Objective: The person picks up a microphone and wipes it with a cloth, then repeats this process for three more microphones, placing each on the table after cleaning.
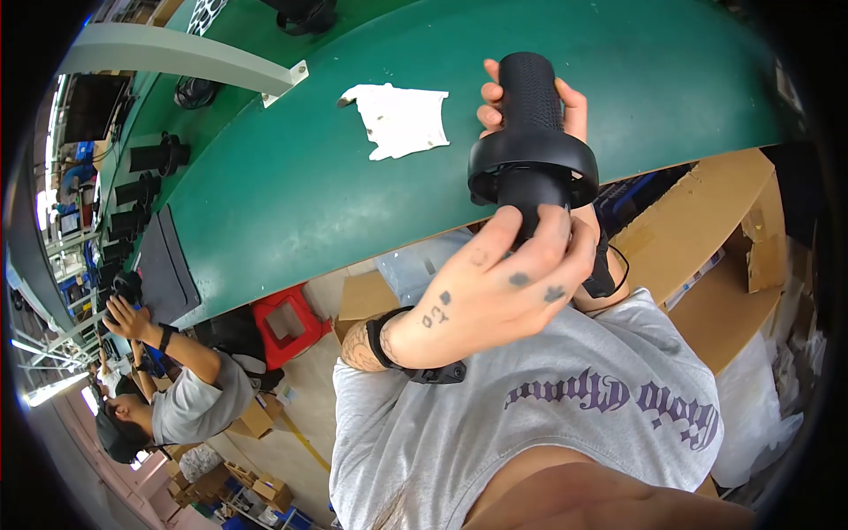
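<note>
A black cylindrical device [534,159] is held over the near edge of the green workbench. It has a textured barrel, a wide smooth ring around its middle and a narrower smooth part facing me. My right hand [574,110] wraps the barrel from behind, its fingertips showing on both sides; the palm is hidden. My left hand [495,291] reaches across from the left, fingers closed on the smooth part below the ring. The lowest end of the device is hidden behind those fingers. To the left, a white cloth [405,122] with ragged edges lies on the bench.
A pale metal frame bar [194,55] is bolted to the green bench [291,203]. Several black devices [159,156] and a dark mat [166,265] are farther left, beside a co-worker [203,389]. Below are a red stool [296,336] and an open cardboard box [689,238].
</note>
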The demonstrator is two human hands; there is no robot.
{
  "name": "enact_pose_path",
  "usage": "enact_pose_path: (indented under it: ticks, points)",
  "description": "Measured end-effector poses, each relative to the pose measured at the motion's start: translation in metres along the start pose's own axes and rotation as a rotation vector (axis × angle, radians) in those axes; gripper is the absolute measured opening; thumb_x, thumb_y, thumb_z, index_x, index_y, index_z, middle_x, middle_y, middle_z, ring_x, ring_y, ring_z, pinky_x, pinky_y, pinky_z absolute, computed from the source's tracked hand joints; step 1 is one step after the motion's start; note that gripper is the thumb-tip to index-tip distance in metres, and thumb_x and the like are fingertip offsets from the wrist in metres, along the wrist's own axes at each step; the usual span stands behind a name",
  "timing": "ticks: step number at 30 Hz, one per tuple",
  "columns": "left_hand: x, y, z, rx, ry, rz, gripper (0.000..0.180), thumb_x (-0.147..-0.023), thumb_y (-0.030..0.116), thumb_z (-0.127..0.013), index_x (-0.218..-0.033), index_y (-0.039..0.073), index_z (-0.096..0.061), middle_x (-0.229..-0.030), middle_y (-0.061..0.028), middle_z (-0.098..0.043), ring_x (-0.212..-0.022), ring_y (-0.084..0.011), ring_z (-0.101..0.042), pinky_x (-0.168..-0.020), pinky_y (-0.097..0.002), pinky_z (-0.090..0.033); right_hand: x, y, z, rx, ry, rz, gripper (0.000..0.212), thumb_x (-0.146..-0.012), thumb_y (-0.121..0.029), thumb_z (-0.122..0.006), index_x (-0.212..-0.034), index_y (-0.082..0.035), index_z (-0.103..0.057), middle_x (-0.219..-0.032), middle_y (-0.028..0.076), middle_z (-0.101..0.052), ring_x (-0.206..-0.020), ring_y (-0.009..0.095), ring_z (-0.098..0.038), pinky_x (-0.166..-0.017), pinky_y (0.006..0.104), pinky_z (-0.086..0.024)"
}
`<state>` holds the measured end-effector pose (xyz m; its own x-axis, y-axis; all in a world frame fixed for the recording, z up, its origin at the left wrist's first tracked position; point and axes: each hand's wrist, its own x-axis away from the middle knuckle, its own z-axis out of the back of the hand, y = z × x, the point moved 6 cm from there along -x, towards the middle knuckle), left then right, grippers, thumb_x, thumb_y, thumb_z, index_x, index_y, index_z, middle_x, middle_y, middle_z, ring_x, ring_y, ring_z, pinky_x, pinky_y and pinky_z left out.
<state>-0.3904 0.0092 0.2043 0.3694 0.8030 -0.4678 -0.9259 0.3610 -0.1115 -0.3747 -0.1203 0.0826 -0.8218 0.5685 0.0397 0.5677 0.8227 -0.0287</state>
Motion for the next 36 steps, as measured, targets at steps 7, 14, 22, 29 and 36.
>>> enact_pose_path:
  ticks: [7, 14, 22, 29, 36]
  points:
    - [-0.001, 0.005, -0.004, 0.044, -0.032, -0.103, 0.014, -0.065, 0.015, -0.067, -0.078, 0.012, -0.067, -0.107, 0.0043, -0.057, -0.109, -0.0183, -0.052, -0.077, -0.034, -0.041, -0.004, 0.013, 0.006, -0.136, -0.082, -0.122, 0.074, -0.085, -0.041, -0.057, -0.141, -0.001, -0.03, -0.103, 0.006, -0.051, -0.083, 0.018, -0.047, -0.069, 0.0318, -0.044]
    - [0.01, -0.012, 0.005, 0.248, 0.244, 0.064, 0.015, -0.072, 0.017, -0.069, -0.085, 0.022, -0.063, -0.115, 0.0087, -0.06, -0.107, -0.0155, -0.052, -0.086, -0.0337, -0.041, -0.005, -0.015, -0.011, 0.159, -0.086, 0.15, 0.074, -0.083, -0.042, -0.061, -0.139, -0.003, -0.033, -0.102, 0.007, -0.053, -0.083, 0.019, -0.051, -0.071, 0.0329, -0.048]
    - [0.142, -0.129, -0.014, 0.083, -0.041, 0.621, 0.048, -0.074, 0.014, -0.071, -0.121, 0.018, -0.061, -0.134, -0.0062, -0.05, -0.118, -0.0281, -0.047, -0.098, -0.0421, -0.039, 0.031, -0.151, -0.072, 1.788, 0.342, 1.282, 0.062, -0.079, -0.006, -0.076, -0.132, -0.002, -0.046, -0.116, 0.015, -0.06, -0.105, 0.019, -0.058, -0.094, 0.0313, -0.047]
    - [0.247, -0.161, -0.009, 0.062, 0.038, 1.111, 0.047, -0.088, 0.019, -0.064, -0.131, 0.007, -0.051, -0.135, -0.0155, -0.046, -0.119, -0.0341, -0.045, -0.101, -0.0444, -0.037, 0.029, -0.2, -0.09, 2.239, 0.655, 1.548, 0.076, -0.074, -0.028, -0.082, -0.135, -0.001, -0.046, -0.132, 0.017, -0.051, -0.122, 0.027, -0.049, -0.103, 0.0379, -0.038]
    - [0.278, -0.162, -0.033, -0.136, 0.108, 1.245, 0.038, -0.09, 0.024, -0.06, -0.123, 0.007, -0.057, -0.132, -0.013, -0.049, -0.12, -0.0328, -0.044, -0.101, -0.0448, -0.032, -0.033, -0.058, -0.176, 2.364, 0.102, 1.88, 0.036, -0.082, -0.013, -0.071, -0.117, -0.008, -0.063, -0.127, 0.01, -0.058, -0.123, 0.029, -0.049, -0.103, 0.0391, -0.035]
